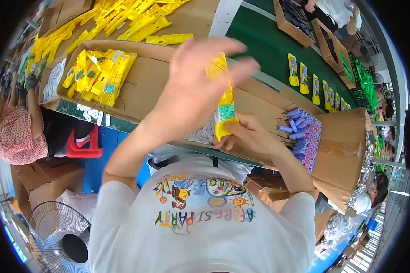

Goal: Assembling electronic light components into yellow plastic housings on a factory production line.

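My right hand (246, 133) grips the lower end of a yellow plastic housing (226, 98), which stands lengthwise in front of my chest. A green circuit board (226, 112) sits in the housing near that hand, with a thin wire along the side. Blurred by motion, my left hand (198, 77) is over the upper part of the housing. Its fingers are spread apart, and I see nothing held in them. It hides part of the housing. Small white-grey parts (204, 133) lie beside the housing on the near side.
A cardboard box (146, 73) on the left holds yellow housings (100, 75) with boards and wires. Purple cylindrical cells (305, 136) stand grouped at the right. More yellow housings (304, 78) line the green belt (259, 41). A person (20, 132) sits at the left.
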Tool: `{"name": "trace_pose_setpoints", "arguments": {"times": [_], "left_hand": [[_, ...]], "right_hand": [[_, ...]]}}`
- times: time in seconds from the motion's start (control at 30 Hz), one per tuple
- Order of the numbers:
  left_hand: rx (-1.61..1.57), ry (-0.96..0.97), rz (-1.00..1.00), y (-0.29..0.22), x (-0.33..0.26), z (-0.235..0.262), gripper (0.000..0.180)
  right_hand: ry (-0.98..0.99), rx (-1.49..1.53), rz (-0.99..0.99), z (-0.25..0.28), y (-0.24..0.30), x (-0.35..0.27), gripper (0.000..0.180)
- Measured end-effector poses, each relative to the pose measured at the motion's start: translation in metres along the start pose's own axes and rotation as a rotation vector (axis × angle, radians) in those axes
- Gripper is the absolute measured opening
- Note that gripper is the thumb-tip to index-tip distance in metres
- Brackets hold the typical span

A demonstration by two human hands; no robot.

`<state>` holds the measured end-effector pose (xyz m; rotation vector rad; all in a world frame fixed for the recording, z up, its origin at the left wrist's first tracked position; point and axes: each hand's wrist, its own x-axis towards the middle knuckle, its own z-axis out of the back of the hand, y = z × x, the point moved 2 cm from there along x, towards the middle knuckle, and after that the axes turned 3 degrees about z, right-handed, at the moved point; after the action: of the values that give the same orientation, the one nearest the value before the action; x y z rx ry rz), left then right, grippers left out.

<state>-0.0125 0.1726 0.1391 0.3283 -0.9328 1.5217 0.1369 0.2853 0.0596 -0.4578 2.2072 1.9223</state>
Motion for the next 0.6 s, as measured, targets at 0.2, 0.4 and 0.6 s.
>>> {"name": "trace_pose_setpoints", "arguments": {"times": [0.2, 0.4, 0.6], "left_hand": [[-1.735, 0.121, 1.208, -0.003, -0.076, -0.060, 0.047], [-1.655, 0.001, 1.144, -0.013, -0.081, -0.066, 0.052], [-1.627, -0.027, 1.024, -0.009, -0.088, -0.077, 0.067]], "right_hand": [[-0.141, 0.044, -0.118, -0.015, -0.011, -0.003, 0.022], [-0.711, -1.051, 0.688, -0.024, 0.017, -0.011, 0.020], [-0.622, 0.050, 0.432, -0.003, -0.005, -0.002, 0.010]]}}
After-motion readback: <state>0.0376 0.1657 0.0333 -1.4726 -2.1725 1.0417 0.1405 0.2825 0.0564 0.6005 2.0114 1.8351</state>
